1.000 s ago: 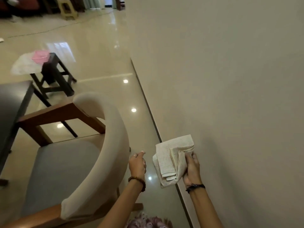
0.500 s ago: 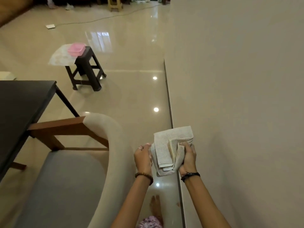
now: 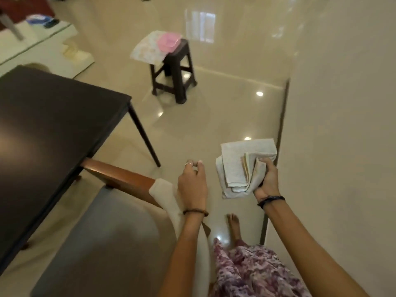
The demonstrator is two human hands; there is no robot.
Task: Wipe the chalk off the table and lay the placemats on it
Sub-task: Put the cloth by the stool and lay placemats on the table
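One folded cloth point(image 3: 237, 168) fans left from the right hand's point(image 3: 266, 181) grip.

Dark table point(image 3: 53, 116) runs off the frame's left edge.
Far left, items on a pale surface point(image 3: 42, 20) blur beyond telling; the chair point(image 3: 96, 243) is cropped below.

One dark table point(image 3: 53, 125), one chair point(image 3: 102, 243) and one stool point(image 3: 173, 82) are seen. On the stool, one pink container point(image 3: 168, 40) and one patterned mat point(image 3: 147, 49) are counted. Nearer than the stool, one folded cloth point(image 3: 240, 166) and two hands are counted, left hand point(image 3: 192, 185) and right hand point(image 3: 266, 181).
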